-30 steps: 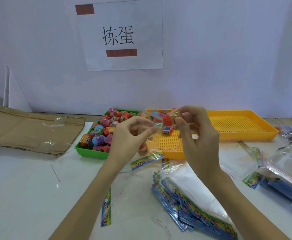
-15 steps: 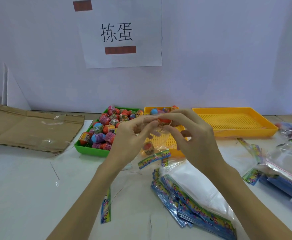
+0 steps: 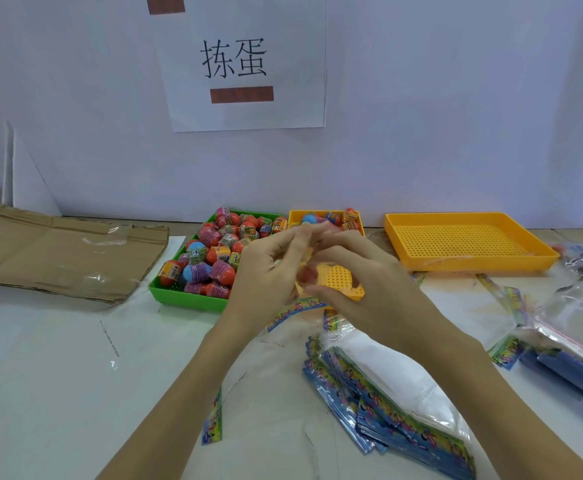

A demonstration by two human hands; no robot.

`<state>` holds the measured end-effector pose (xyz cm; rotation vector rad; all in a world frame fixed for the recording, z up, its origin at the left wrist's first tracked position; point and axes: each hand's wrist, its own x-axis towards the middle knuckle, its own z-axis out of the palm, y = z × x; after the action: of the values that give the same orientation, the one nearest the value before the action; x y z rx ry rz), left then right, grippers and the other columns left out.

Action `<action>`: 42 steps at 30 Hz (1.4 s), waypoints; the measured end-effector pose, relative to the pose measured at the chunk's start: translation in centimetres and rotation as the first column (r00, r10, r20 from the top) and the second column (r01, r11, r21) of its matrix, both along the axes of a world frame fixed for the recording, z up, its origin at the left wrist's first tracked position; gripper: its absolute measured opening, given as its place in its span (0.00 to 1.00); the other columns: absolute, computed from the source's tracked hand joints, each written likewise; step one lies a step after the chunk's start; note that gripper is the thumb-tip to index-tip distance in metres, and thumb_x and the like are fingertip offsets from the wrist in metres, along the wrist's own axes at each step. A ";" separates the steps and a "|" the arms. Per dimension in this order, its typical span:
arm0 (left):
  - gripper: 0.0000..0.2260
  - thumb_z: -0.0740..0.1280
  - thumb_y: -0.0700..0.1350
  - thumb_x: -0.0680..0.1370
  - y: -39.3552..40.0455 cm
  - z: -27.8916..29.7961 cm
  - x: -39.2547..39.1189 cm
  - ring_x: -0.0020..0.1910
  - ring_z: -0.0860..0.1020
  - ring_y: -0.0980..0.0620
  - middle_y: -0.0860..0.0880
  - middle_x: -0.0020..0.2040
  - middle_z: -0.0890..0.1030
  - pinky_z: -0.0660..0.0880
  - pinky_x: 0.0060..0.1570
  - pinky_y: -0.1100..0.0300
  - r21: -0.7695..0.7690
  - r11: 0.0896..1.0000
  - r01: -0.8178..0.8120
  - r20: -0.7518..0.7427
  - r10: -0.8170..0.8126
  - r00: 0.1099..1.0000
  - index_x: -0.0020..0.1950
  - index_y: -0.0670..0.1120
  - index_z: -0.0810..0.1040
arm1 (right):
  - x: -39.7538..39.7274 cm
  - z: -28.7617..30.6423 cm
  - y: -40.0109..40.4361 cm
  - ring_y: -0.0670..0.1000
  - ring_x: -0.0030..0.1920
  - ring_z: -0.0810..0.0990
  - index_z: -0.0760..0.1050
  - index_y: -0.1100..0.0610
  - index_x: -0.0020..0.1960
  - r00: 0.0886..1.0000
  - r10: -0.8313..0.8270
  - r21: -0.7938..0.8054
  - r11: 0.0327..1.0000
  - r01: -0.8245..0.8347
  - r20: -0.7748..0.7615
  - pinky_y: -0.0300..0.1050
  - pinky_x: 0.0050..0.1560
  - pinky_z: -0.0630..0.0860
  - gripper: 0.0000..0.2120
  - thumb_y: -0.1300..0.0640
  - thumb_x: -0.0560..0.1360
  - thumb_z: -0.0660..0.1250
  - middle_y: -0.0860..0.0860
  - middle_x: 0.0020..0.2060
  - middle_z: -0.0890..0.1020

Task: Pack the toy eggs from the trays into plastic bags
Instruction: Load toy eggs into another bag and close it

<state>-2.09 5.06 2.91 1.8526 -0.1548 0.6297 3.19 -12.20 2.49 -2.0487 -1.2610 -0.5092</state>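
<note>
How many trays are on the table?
3. A green tray full of toy eggs on the left, a small yellow tray in the middle, partly behind the hands, and a big yellow tray on the right. None seems hidden.

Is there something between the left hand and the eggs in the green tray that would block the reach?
Nothing visible blocks it. The left hand is just right of the green tray, whose toy eggs lie uncovered. But both hands already hold a clear bag.
</note>
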 end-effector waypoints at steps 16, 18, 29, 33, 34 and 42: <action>0.33 0.78 0.62 0.71 2.1 -1.0 0.7 0.65 0.73 0.69 0.67 0.67 0.76 0.68 0.60 0.72 0.256 0.957 0.139 -0.299 -0.058 0.953 0.73 0.64 0.71 | 0.5 0.0 -0.6 0.41 0.40 0.76 0.78 0.52 0.51 0.949 -0.240 0.339 0.892 0.299 -0.205 0.33 0.43 0.70 0.07 0.63 0.79 0.72 0.46 0.42 0.83; 0.25 0.78 0.57 0.74 1.9 -1.2 0.9 0.64 0.76 0.63 0.63 0.64 0.79 0.73 0.62 0.62 0.211 0.973 0.091 -0.280 -0.029 0.959 0.70 0.61 0.75 | 0.5 0.0 -0.6 0.42 0.40 0.77 0.77 0.50 0.51 0.943 -0.247 0.335 0.889 0.313 -0.224 0.36 0.42 0.71 0.07 0.61 0.79 0.72 0.45 0.42 0.83; 0.09 0.77 0.45 0.77 1.9 -1.6 1.4 0.47 0.87 0.52 0.49 0.46 0.88 0.81 0.45 0.63 -0.250 0.968 0.038 -0.292 -0.113 0.950 0.56 0.46 0.85 | 1.5 0.1 -1.4 0.43 0.41 0.79 0.82 0.49 0.51 0.913 -0.177 0.150 0.958 0.246 -0.368 0.28 0.40 0.70 0.10 0.51 0.72 0.79 0.41 0.46 0.84; 0.11 0.72 0.45 0.80 1.5 -1.8 1.4 0.57 0.84 0.36 0.37 0.56 0.85 0.82 0.58 0.44 -0.410 0.909 0.070 -0.330 -0.220 0.918 0.61 0.42 0.83 | 1.8 0.1 -1.6 0.42 0.39 0.79 0.84 0.48 0.50 0.857 -0.120 0.225 0.938 0.263 -0.501 0.33 0.38 0.74 0.08 0.50 0.73 0.79 0.41 0.44 0.85; 0.13 0.71 0.45 0.81 1.5 -1.9 1.5 0.60 0.82 0.35 0.34 0.58 0.83 0.80 0.61 0.41 -0.410 0.908 0.085 -0.342 -0.240 0.908 0.63 0.40 0.82 | 1.8 0.1 -1.6 0.42 0.39 0.79 0.84 0.47 0.50 0.834 -0.088 0.249 0.933 0.260 -0.544 0.33 0.38 0.75 0.08 0.51 0.73 0.79 0.41 0.44 0.86; 0.19 0.71 0.45 0.80 0.9 -1.3 1.0 0.63 0.83 0.39 0.42 0.65 0.83 0.81 0.60 0.45 -0.570 0.760 0.314 -0.235 -0.516 0.824 0.71 0.42 0.77 | 1.4 -0.1 -1.2 0.40 0.46 0.83 0.86 0.50 0.49 0.832 -0.066 0.265 0.931 0.249 -0.551 0.30 0.42 0.74 0.03 0.56 0.75 0.77 0.38 0.44 0.86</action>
<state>-1.04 6.00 1.59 1.3152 -0.1301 -0.0318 4.61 -13.44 2.38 -1.8346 -0.6231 -0.1734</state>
